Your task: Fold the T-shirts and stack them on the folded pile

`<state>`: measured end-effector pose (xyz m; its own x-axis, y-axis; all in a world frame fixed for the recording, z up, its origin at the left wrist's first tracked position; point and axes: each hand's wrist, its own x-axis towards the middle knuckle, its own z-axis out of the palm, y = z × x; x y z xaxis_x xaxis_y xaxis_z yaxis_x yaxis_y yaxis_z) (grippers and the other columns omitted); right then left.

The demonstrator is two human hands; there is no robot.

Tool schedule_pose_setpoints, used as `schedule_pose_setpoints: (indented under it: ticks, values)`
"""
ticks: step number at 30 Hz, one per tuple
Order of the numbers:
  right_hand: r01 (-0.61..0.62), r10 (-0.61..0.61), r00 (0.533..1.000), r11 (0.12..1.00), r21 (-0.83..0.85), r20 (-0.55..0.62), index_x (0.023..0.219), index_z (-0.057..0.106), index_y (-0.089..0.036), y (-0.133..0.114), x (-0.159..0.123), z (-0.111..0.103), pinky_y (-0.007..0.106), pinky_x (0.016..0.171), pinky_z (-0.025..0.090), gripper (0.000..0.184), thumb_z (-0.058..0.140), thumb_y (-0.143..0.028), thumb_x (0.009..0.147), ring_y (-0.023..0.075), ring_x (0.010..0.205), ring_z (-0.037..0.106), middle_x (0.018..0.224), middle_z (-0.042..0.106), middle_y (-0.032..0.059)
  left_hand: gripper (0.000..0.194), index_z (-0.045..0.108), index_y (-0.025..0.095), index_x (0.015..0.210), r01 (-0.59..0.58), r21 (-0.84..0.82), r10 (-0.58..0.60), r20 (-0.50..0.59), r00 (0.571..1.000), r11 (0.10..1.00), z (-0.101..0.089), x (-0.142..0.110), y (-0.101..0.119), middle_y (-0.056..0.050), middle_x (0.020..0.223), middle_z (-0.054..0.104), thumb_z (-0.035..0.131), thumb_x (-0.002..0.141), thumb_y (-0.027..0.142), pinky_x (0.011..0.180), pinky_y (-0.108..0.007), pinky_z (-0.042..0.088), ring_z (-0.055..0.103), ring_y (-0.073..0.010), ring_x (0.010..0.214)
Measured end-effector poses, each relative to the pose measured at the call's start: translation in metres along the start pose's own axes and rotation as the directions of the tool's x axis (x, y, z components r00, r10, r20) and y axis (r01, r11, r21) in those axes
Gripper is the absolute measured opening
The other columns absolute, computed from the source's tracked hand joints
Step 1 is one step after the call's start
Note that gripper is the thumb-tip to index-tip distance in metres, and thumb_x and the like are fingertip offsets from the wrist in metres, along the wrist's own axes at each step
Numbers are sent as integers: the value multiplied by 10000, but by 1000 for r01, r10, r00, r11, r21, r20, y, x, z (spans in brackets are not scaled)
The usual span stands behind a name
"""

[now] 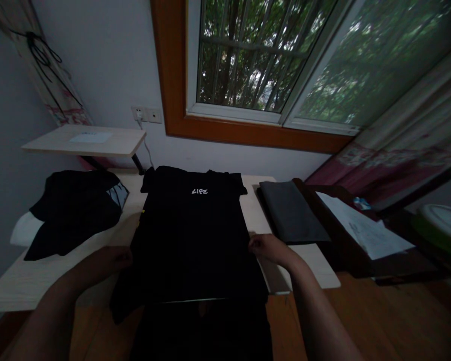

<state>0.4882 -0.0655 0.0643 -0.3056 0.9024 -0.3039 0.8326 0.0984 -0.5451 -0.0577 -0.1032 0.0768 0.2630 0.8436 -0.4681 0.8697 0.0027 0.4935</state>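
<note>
— What is being worn here?
— Black fabric clothing (206,338) at lower centre, details lost in shadow
— And the arms?
— Bare, tapering forearms (311,291), with bare left hand (122,256) and right hand (265,247)

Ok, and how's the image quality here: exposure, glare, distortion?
In the head view, the room is dim, with the window brightest; in the head view, the black shirt is nearly solid black, hiding its folds, though the white digits stand out; in the head view, the left hand is heavily shadowed, and the window leans, perhaps from lens distortion or camera tilt.
</note>
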Motion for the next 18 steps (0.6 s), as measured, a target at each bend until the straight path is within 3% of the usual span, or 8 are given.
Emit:
schedule_pose_setpoints:
  ticks: [3, 6, 10, 14, 18]
  values:
    - [51, -75, 962, 994, -100, -262, 937, 729, -217, -9, 15, 4, 298, 775, 501, 155, 607, -176, 850, 187, 795, 680, 892, 724, 34, 341, 720, 233, 1049, 15, 95, 7, -228, 974, 995, -3, 17, 8, -70, 1087, 730, 501, 880, 433, 889, -366, 491, 684, -253, 975]
    - [74, -159, 896, 974, -213, -414, 1020, 725, -213, -17, 35, 15, 326, 883, 512, 185, 612, -174, 879, 209, 935, 667, 1024, 692, 71, 374, 702, 212, 1156, 31, 221, 66, -419, 905, 975, 0, 40, 18, -106, 1202, 689, 476, 917, 391, 1000, -384, 470, 656, -263, 1074]
    - [91, -233, 865, 944, -318, -444, 1094, 715, -223, -24, 53, 32, 360, 967, 499, 229, 578, -154, 924, 241, 1065, 622, 1090, 676, 89, 398, 669, 172, 1246, 117, 363, 104, -536, 838, 924, 9, 66, 28, -134, 1279, 644, 457, 938, 310, 1059, -415, 449, 606, -288, 1150]
    - [48, -224, 861, 930, -365, -457, 1066, 706, -223, -27, 53, 36, 348, 950, 496, 219, 539, -146, 946, 242, 1037, 617, 1065, 675, 93, 368, 691, 131, 1172, 115, 384, 129, -553, 823, 916, 14, 78, 28, -161, 1234, 653, 431, 938, 244, 1065, -407, 451, 621, -281, 1112]
    - [40, -239, 861, 911, -410, -448, 1024, 694, -226, -26, 43, 33, 338, 926, 485, 185, 545, -160, 936, 239, 993, 624, 1022, 691, 85, 355, 717, 175, 1043, 133, 398, 128, -565, 815, 908, 15, 72, 25, -135, 1144, 694, 388, 974, 291, 1012, -390, 476, 649, -267, 1080]
